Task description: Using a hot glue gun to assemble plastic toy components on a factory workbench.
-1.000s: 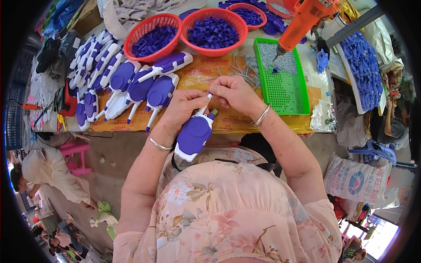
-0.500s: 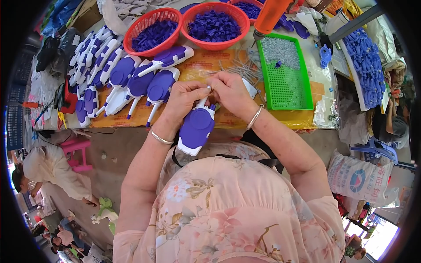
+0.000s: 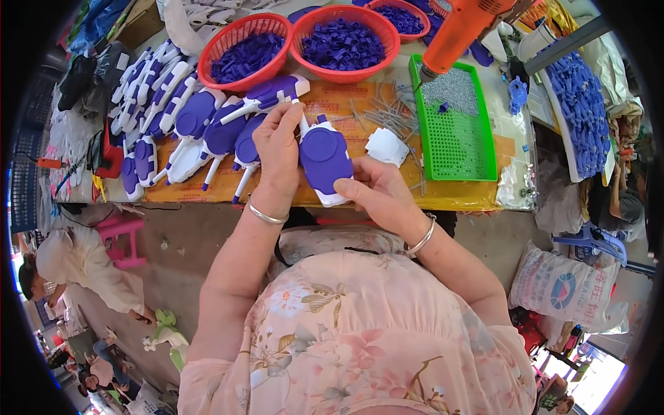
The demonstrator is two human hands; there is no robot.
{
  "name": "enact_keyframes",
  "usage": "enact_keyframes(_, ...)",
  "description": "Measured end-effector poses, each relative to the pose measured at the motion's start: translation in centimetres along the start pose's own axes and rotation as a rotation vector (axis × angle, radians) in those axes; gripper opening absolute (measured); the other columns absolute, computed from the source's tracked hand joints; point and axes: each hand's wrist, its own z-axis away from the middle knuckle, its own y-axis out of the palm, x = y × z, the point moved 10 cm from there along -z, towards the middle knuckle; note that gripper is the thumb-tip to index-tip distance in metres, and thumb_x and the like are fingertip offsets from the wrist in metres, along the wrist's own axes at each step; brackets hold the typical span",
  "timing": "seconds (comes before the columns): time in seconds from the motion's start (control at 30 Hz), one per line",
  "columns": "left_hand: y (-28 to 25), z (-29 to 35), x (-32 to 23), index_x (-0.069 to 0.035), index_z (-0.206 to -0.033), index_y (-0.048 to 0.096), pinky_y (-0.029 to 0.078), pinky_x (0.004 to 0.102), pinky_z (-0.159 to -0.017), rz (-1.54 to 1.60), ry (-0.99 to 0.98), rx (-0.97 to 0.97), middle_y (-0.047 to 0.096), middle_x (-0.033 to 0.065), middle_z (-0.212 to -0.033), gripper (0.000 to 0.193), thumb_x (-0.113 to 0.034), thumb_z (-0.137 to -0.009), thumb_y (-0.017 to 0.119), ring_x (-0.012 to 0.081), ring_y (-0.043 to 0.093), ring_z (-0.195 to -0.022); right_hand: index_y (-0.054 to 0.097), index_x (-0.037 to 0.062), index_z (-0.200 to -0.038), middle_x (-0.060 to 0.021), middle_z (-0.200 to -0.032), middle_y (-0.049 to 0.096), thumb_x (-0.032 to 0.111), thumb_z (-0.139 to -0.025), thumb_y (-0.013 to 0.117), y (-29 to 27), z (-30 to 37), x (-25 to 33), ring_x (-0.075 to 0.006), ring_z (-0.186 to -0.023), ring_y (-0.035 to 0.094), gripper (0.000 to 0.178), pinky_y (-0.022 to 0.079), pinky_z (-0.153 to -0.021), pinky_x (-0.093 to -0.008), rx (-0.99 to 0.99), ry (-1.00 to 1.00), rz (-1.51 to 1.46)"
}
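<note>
A flat purple-and-white plastic housing (image 3: 324,158) with a thin white stem is held upright over the table's near edge. My left hand (image 3: 278,149) pinches the stem near its top, fingertips together. My right hand (image 3: 384,197) grips the lower right corner, thumb on the purple face and fingers behind it. Just beyond my right hand lies a white plastic piece (image 3: 387,147). Several similar purple-and-white housings (image 3: 197,114) with stems are piled left of my left hand.
Red baskets (image 3: 342,72) of small purple parts stand at the back. A green tray (image 3: 492,166) holding small metal screws sits at right, under an orange power driver (image 3: 460,38). Thin metal rods (image 3: 394,107) lie beside the tray. A filled sack (image 3: 564,283) stands right of the table.
The housing has moved up and slightly right, over the table. My right hand has left the stem's tip and now grips the lower corner. My left hand has stayed near the stem's top.
</note>
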Motion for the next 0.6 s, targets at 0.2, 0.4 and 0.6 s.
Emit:
enact_keyframes(0.2, -0.2, 0.8, -1.5, 0.0, -0.099, 0.066, 0.049, 0.0246, -0.065, 0.072, 0.032, -0.022, 0.066, 0.0042, -0.082, 0.016, -0.013, -0.092, 0.06, 0.0112, 0.062, -0.073, 0.062, -0.003, -0.103, -0.0082, -0.079, 0.063, 0.013, -0.081, 0.071, -1.6, -0.3, 3.1, -0.0189, -0.072, 0.06, 0.028, 0.048, -0.063, -0.0325, -0.124, -0.288, 0.542)
enact_keyframes(0.4, 0.6, 3.7, -0.6, 0.0, -0.113, 0.057, 0.053, 0.0309, -0.077, -0.037, -0.123, 0.144, 0.064, 0.0081, -0.104, 0.027, -0.021, -0.096, 0.052, 0.0165, 0.062, -0.092, 0.061, 0.0002, -0.104, -0.011, -0.085, 0.059, 0.008, -0.073, 0.07, -0.5, 0.7, 5.8, -0.0288, -0.08, 0.059, 0.033, 0.05, -0.065, -0.0375, -0.258, -0.747, 1.091)
enact_keyframes(0.6, -0.2, 4.8, 1.6, 0.0, -0.116, 0.053, 0.056, 0.0408, -0.081, 0.022, -0.274, 0.208, 0.061, 0.0125, -0.116, 0.031, -0.022, -0.095, 0.054, 0.0234, 0.063, -0.098, 0.063, 0.0018, -0.104, -0.0086, -0.093, 0.058, 0.005, -0.071, 0.065, 1.4, 1.7, 5.3, -0.0262, -0.083, 0.059, 0.034, 0.052, -0.067, -0.0338, -0.261, -0.929, 1.352)
